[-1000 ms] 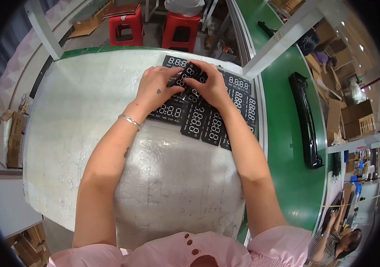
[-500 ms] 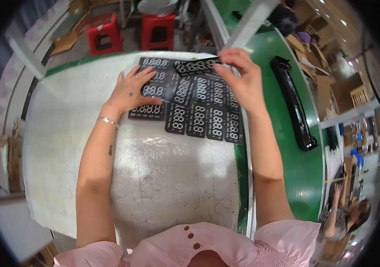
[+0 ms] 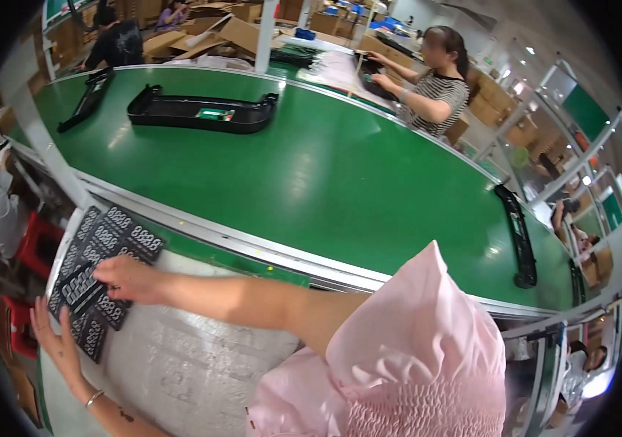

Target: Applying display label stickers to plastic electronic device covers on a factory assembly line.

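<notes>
Black flat display panels (image 3: 110, 309) with white segment-style digit patterns lie side by side at the corner of the pale, film-covered worktop, at the left. One loose strip (image 3: 80, 286) of this kind sits above the others, tilted, its end pinched between the thumb and fingers of my right hand (image 3: 128, 280). Beside the lower left edge of the panels is my left hand (image 3: 59, 349), fingers apart and thumb close to the strip. Whether that thumb touches the strip I cannot tell.
Past the worktop (image 3: 172, 349) runs a green conveyor belt (image 3: 325, 189) with a metal rail. On it lie a long black housing (image 3: 180, 111) with a green circuit board (image 3: 216, 114), and another housing (image 3: 518, 237) at right. A co-worker (image 3: 435, 91) in stripes works across the belt.
My view has swung far to the right, showing much more of the belt and the co-worker. The strip stays in my right hand, now lower over the panels; my left hand has moved off them.
</notes>
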The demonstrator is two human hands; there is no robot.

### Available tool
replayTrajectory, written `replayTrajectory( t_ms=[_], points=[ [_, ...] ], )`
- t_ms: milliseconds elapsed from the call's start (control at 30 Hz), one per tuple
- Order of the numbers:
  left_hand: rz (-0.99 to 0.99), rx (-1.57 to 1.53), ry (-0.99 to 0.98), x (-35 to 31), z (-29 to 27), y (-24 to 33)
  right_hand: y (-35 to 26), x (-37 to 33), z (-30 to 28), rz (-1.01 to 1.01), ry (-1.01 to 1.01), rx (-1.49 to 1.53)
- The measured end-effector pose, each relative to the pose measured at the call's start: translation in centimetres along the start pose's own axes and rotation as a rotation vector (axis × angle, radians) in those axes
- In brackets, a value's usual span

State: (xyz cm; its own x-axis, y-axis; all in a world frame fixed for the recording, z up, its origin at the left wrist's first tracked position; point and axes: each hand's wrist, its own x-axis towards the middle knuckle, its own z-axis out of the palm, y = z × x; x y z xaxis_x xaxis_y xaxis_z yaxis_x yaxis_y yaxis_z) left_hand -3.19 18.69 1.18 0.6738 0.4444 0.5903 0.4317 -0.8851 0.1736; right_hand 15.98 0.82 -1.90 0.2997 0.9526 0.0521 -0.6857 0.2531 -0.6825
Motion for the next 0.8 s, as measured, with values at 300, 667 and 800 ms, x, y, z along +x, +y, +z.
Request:
replayTrajectory(
  t_ms=[300, 667, 800],
  points=[
    [-0.096, -0.001, 0.093, 0.6, -3.8, 2.1, 2.1, -0.2, -2.4, 0.139, -0.134, 0.157],
    [-0.117, -0.017, 0.221, 0.4, -4.9, 3.2, 2.9, -0.8, -1.0, 0.273, -0.202, 0.213],
    [-0.094, -0.015, 0.242, -0.4, -5.1, 1.0, 2.6, -1.0, -0.7, 0.267, -0.182, 0.214]
  ],
)
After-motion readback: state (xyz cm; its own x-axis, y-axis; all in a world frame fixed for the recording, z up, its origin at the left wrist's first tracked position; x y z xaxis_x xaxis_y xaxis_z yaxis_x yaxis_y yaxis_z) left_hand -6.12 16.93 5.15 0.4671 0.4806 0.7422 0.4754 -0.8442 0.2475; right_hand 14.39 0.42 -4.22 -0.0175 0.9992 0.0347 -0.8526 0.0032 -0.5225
